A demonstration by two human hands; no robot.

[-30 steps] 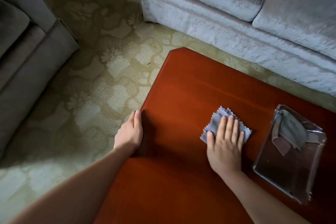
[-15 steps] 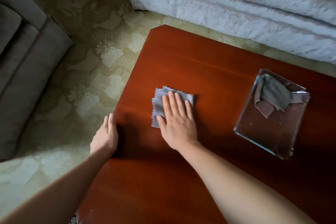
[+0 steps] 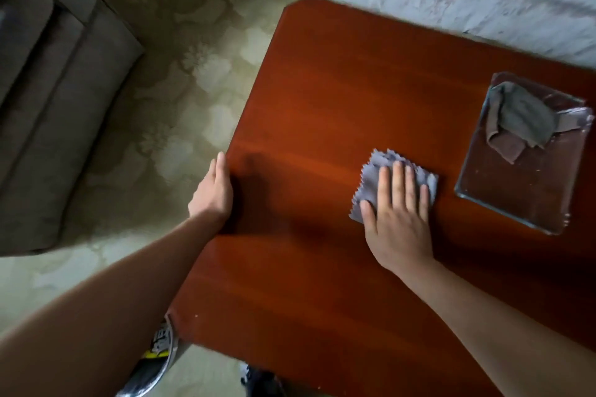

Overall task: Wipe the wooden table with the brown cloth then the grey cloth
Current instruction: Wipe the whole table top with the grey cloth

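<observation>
Cloth-wise, we've got the grey cloth (image 3: 383, 171) flat on the table (image 3: 322, 100) under our right hand (image 3: 398, 219), fingers (image 3: 397, 180) spread and pressing down on it. Left hand (image 3: 214, 193) rests on the table's left edge, fingers together. The brown cloth (image 3: 503, 147) sits bunched in a glass tray (image 3: 516, 196) to the right, maybe with another greyish rag on top, hard to say. Thin and floppy stuff, so we reckon it'll bunch up unless we keep a flat palm on the middle rather than pinching a corner.
</observation>
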